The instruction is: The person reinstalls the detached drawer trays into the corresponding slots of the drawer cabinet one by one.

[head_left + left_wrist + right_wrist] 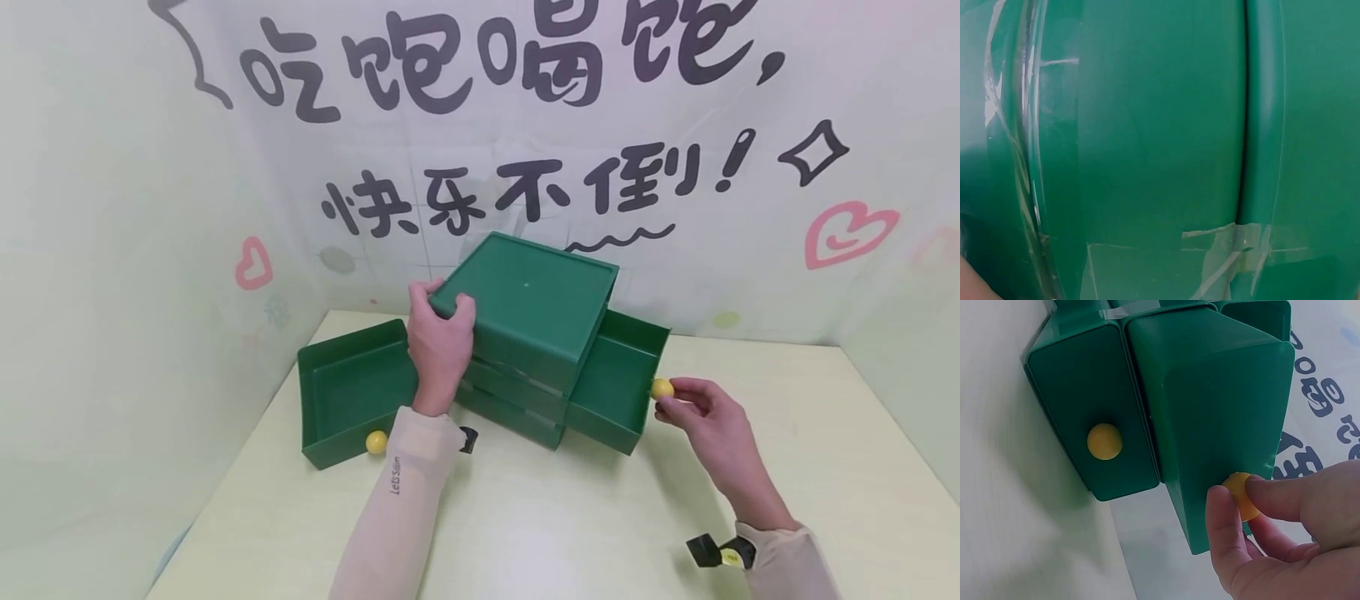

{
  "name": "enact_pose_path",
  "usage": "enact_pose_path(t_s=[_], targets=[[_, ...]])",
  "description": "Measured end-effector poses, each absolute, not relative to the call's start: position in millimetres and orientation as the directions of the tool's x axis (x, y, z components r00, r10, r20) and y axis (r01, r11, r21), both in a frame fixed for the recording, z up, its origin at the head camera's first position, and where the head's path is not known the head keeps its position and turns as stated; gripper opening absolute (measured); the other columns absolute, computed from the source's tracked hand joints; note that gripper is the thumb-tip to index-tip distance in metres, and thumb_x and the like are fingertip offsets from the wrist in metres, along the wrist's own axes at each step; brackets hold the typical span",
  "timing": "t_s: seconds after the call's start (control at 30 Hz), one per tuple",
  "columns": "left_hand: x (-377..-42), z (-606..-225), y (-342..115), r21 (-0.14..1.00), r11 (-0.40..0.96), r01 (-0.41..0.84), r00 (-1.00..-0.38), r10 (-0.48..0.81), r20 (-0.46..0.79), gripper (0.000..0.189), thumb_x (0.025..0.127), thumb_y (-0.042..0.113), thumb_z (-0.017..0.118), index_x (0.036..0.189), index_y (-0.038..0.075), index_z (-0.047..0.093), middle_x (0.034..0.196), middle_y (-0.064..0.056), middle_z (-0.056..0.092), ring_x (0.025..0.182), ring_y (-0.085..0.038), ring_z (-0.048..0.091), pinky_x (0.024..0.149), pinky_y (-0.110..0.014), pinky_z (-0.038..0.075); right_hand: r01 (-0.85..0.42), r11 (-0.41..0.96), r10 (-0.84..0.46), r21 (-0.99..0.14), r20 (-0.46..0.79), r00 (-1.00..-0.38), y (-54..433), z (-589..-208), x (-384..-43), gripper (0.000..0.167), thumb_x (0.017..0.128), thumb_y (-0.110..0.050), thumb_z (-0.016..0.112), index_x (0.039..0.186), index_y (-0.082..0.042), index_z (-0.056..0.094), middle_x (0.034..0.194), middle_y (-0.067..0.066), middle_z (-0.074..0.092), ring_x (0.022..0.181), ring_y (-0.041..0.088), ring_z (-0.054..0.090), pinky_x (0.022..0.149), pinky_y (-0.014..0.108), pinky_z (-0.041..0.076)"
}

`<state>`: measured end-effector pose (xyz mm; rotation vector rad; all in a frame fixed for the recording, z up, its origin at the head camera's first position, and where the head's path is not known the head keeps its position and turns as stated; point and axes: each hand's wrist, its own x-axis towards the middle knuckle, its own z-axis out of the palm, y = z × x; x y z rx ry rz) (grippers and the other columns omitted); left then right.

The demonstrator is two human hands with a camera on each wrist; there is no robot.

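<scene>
A green drawer cabinet stands turned at an angle on the table. Its near left top corner is in the grip of my left hand, thumb over the top. From its right side a green drawer sticks far out. My right hand pinches the round yellow knob on that drawer's front between thumb and fingers. Beneath it, in the right wrist view, a lower drawer sits pushed in, with its own yellow knob. Green cabinet wall fills the left wrist view.
Left of the cabinet a loose green drawer lies on the table, partly behind my left forearm, its yellow knob facing me. An opening shows above the pulled drawer. A printed cloth hangs close behind.
</scene>
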<state>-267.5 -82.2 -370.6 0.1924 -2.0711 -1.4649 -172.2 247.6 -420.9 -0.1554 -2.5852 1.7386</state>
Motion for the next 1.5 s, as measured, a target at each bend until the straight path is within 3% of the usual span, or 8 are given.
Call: enact_pose_path(t_s=[0.2,0.4,0.67,0.9,1.5], targets=[[-268.5,-371.3,-83.4,0.902,0.376,0.212,-0.815,-0.441,0.376,0.04,0.093,0.037,0.057,0.127,0.017,0.053,0.087,-0.007,0.058,0.072,-0.024,0.052,0.058,-0.039,0.036,0.067,0.327,0.1,-0.943,-0.036,-0.994,243.1,-421.6,-172.9,0.058,0.1,-0.035,0.063,0.141,0.002,0.044,0.124,0.016,0.068,0.093,0.001,0.074,0.086,0.009,0.053],[-269.1,-372.3,-83.0,0.903,0.371,0.217,-0.819,-0.434,0.375,0.04,0.093,0.038,0.057,0.126,0.016,0.053,0.088,-0.007,0.058,0.072,-0.024,0.052,0.058,-0.038,0.036,0.064,0.265,0.108,-0.962,-0.037,-0.993,239.9,-424.3,-173.5,0.056,0.1,-0.032,0.065,0.138,0.004,0.044,0.109,-0.008,0.069,0.093,0.001,0.074,0.086,0.012,0.054],[-267.1,-372.6,-81.9,0.898,0.38,0.222,-0.815,-0.433,0.384,0.04,0.093,0.038,0.057,0.127,0.016,0.053,0.087,-0.007,0.057,0.071,-0.024,0.052,0.057,-0.038,0.036,0.085,0.232,0.101,-0.969,-0.062,-0.993,233.2,-428.0,-181.7,0.055,0.1,-0.028,0.065,0.14,0.004,0.043,0.112,-0.006,0.069,0.092,-0.001,0.073,0.087,0.015,0.056],[-266.7,-372.6,-80.8,0.897,0.384,0.217,-0.818,-0.43,0.382,0.041,0.093,0.038,0.057,0.127,0.017,0.053,0.087,-0.007,0.057,0.071,-0.025,0.051,0.057,-0.038,0.035,0.099,0.249,0.1,-0.963,-0.076,-0.992,228.9,-428.0,-183.6,0.055,0.101,-0.028,0.063,0.142,0.003,0.043,0.127,0.013,0.066,0.094,-0.001,0.073,0.087,0.014,0.056],[-267.7,-371.7,-80.8,0.901,0.385,0.198,-0.817,-0.443,0.369,0.04,0.093,0.039,0.057,0.127,0.018,0.053,0.091,-0.007,0.059,0.075,-0.024,0.052,0.06,-0.039,0.035,0.115,0.203,0.08,-0.972,-0.101,-0.992,215.3,-429.4,-192.2,0.057,0.102,-0.029,0.062,0.144,0.003,0.041,0.139,0.022,0.057,0.098,0.0,0.071,0.092,0.02,0.056]])
